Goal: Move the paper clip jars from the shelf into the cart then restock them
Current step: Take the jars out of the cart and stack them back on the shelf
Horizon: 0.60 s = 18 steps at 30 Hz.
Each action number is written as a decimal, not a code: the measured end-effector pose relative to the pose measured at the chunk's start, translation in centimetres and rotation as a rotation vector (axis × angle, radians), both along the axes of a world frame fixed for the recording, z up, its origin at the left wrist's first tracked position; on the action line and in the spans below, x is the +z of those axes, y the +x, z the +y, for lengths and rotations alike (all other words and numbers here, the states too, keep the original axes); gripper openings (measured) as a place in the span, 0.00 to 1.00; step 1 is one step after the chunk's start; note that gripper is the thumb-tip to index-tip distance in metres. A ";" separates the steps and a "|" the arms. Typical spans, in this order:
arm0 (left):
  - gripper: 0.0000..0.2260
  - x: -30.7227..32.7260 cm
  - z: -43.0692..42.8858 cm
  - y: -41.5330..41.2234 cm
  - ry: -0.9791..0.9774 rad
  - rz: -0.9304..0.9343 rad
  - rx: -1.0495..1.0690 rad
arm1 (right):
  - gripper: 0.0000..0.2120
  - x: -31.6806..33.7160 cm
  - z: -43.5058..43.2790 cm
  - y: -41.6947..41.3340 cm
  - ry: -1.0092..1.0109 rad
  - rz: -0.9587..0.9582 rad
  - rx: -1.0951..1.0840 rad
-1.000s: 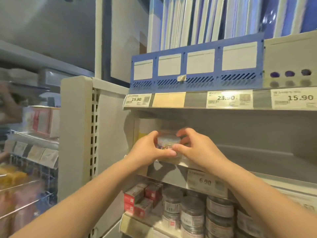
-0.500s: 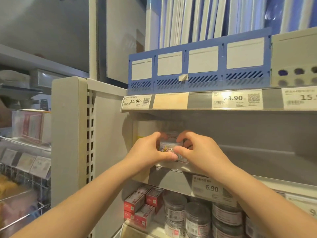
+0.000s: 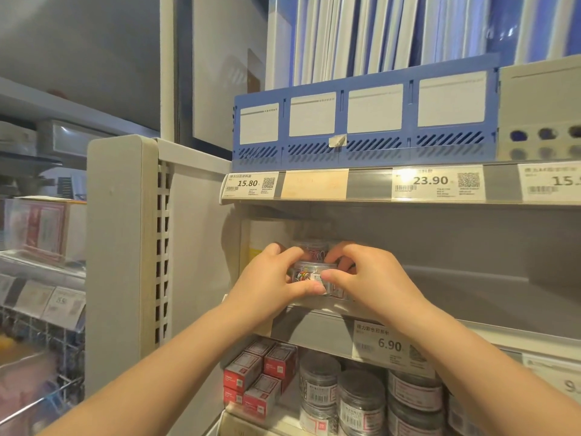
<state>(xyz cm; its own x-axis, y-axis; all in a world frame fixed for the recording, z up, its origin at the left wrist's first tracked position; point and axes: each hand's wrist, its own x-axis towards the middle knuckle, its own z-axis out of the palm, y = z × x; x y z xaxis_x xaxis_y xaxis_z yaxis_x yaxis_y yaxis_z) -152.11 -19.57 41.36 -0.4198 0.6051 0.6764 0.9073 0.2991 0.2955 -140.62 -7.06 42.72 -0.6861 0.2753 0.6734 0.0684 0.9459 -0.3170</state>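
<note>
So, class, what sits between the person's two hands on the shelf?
A clear paper clip jar, gripped by the left hand and the right hand, shown in the head view.

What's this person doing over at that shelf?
A person is working at a store shelf. Both the left hand and the right hand grip a clear jar of coloured paper clips at the left end of the middle shelf, above the 6.90 price tag. A second clear jar sits close behind it. On the shelf below stand darker jars.
</note>
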 end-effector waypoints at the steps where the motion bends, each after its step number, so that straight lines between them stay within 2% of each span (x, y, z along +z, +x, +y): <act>1: 0.25 -0.1 0.1 0.0 0.011 0.002 0.003 | 0.12 0.0 0.0 -0.1 0.002 0.001 -0.004; 5: 0.24 -0.4 0.5 -0.2 -0.009 -0.003 0.024 | 0.12 -0.2 0.2 -0.2 0.003 -0.035 -0.019; 9: 0.22 -0.5 0.5 -0.7 -0.034 0.012 0.012 | 0.18 -0.1 0.0 -0.2 0.009 -0.151 -0.024; 12: 0.23 -0.5 0.5 -0.7 -0.021 0.023 0.006 | 0.19 -0.1 0.1 -0.3 0.010 -0.161 -0.033; 15: 0.22 -0.6 0.5 -0.9 -0.010 0.032 -0.004 | 0.18 0.0 0.0 -0.2 -0.011 -0.173 -0.028; 18: 0.23 -0.5 0.3 -1.4 -0.013 0.031 -0.020 | 0.13 0.5 0.3 0.2 -0.038 -0.188 -0.042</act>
<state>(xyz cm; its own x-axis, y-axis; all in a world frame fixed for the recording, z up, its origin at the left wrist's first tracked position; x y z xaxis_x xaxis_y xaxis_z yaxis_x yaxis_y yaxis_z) -153.46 -19.28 40.85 -0.3865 0.6220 0.6810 0.9218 0.2843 0.2635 -140.46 -6.78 43.19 -0.7864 0.3288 0.5229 0.1686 0.9287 -0.3303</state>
